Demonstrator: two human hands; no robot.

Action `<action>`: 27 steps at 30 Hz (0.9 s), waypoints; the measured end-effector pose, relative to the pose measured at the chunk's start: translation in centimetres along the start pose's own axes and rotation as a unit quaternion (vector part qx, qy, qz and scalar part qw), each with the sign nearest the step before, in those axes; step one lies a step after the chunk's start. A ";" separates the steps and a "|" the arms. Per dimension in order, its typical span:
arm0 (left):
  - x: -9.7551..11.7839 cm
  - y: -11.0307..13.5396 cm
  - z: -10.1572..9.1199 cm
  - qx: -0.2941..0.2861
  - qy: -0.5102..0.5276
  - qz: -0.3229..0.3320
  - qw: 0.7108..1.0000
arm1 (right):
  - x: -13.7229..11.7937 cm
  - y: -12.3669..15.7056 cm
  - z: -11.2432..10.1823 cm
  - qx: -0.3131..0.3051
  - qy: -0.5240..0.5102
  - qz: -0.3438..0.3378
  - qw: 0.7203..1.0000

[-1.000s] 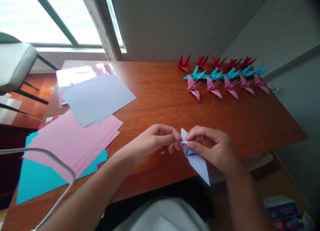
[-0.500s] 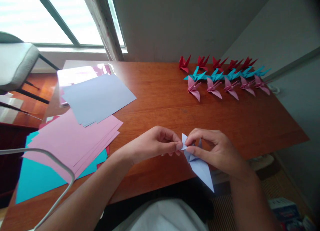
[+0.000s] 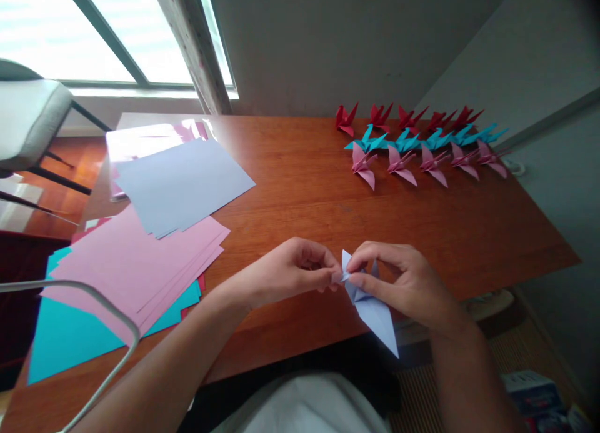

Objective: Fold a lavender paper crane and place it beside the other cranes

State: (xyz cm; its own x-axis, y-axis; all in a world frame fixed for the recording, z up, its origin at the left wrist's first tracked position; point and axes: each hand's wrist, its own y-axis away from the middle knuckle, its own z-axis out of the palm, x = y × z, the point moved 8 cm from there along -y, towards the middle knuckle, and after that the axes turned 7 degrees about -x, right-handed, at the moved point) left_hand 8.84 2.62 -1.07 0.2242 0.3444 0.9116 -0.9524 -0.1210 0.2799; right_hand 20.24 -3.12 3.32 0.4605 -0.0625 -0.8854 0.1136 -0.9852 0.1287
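The folded paper (image 3: 377,320) has shifted slightly towards the person in the last second, its long point hanging past the table's (image 3: 290,202) near edge. The left hand (image 3: 300,267) pinches its small tip, now showing less; the right hand (image 3: 403,277) grips beside it. The tip's fold seems the present work.

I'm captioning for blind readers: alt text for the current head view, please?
A person's left hand and right hand pinch a pale folded paper at a wooden table. At far right stand paper birds in red, blue and pink rows; at left lie coloured paper sheets.
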 end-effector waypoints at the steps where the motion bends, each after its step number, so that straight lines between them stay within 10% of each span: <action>1: 0.0 0.0 0.0 -0.002 -0.003 -0.001 1.000 | 0.0 0.0 0.0 -0.001 0.000 0.000 1.000; 27: 1.4 0.5 -0.3 0.076 -0.205 0.032 0.975 | 0.8 0.0 -0.3 0.042 0.023 0.041 0.998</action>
State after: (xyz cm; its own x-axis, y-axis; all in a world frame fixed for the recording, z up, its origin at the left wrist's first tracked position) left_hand 8.60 3.36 0.23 0.2585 -0.0664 0.9637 -0.9325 -0.2775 0.2310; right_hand 20.91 -3.11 2.73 0.5053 -0.1375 -0.8519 0.0006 -0.9872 0.1598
